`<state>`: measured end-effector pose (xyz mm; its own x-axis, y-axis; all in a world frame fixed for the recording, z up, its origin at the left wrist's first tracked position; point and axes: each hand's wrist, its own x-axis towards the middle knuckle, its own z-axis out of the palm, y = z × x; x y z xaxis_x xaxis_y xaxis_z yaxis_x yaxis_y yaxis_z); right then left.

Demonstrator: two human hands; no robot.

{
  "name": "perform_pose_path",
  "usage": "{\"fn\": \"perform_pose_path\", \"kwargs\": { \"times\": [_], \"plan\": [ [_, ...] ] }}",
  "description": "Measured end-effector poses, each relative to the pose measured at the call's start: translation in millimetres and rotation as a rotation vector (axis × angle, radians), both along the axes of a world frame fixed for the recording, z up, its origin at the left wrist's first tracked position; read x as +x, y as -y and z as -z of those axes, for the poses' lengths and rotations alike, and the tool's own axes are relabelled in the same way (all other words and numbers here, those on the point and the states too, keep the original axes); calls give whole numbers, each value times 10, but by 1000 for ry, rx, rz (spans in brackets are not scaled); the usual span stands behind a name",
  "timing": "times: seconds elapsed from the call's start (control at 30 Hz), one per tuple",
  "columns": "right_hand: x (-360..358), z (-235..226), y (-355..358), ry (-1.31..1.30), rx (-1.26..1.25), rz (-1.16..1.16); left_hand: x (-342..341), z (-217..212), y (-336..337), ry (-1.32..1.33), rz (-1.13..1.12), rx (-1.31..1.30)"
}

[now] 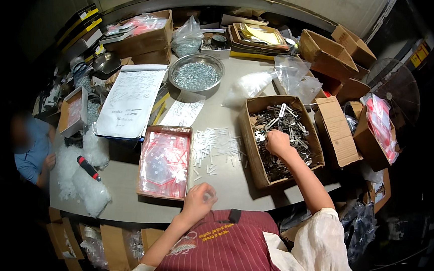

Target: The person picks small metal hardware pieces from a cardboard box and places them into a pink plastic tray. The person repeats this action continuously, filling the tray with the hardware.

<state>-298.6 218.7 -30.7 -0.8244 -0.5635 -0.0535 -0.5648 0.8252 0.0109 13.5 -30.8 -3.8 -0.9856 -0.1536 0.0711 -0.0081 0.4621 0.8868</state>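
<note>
My right hand (278,142) reaches into an open cardboard box (254,174) of loose metal strips (289,121), dark and silvery, some slotted. Its fingers are bent down among them, and whatever they grip is hidden. Close to the table's front edge, my left hand (200,199) is curled with thumb and fingers together; I cannot make out what is in it. Just left of that hand lies a shallow box (140,185) of clear plastic bags (165,162) with red edges. Small white plastic pieces (211,144) are scattered on the table between the two boxes.
A metal bowl (216,87) of small screws stands behind the white pieces. Left of it lies a clipboard with written sheets (131,99). A red-and-black tool (89,168) rests by clear bags at the left, where another person (32,145) sits. More cartons (328,53) line the back and right.
</note>
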Motion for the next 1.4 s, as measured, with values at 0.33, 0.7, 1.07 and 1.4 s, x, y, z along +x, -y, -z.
{"fn": "perform_pose_path", "kwargs": {
  "times": [0.33, 0.7, 1.07, 1.4],
  "plan": [
    [-56, -36, 13, -61, -84, -76, -19, -5, -19, 29, 35, -21],
    [512, -1321, -95, -255, -789, -118, -90, -16, 32, 36, -39, 195],
    [1677, -1441, 627, 438, -1052, -361, -366, -895, 94, 354, 337, 1325],
    [1702, -1492, 731, 41, -821, -658, -175, -915, 146, 213, 183, 994]
  ]
}}
